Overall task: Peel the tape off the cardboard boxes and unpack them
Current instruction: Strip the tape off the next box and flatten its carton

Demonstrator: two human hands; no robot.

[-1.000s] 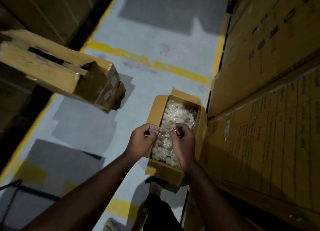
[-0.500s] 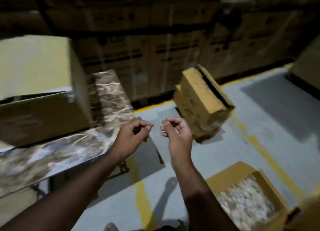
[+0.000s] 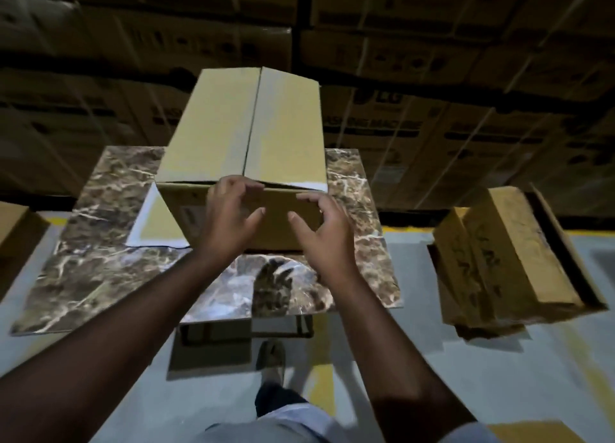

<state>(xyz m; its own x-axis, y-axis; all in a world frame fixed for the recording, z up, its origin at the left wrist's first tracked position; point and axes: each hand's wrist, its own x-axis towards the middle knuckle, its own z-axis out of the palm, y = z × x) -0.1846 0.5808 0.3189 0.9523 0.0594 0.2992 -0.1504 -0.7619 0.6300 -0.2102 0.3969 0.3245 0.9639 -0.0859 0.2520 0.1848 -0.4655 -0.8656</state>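
Far wall is stacked cartons [image 3: 432, 86], "LG" and part of "WASHING MACHINE" readable on one; grey floor [image 3: 466, 376] has yellow lines, with a worn box stack [image 3: 509, 253] on the right. Closed cardboard box [image 3: 246, 136] sits on the brown marble-pattern table [image 3: 100, 259], flaps meeting at a centre seam, side label too blurred to read. Left hand [image 3: 229, 223] has fingers curled at the box's near top edge, contact unclear; right hand [image 3: 326, 233] hovers spread beside it, holding nothing.
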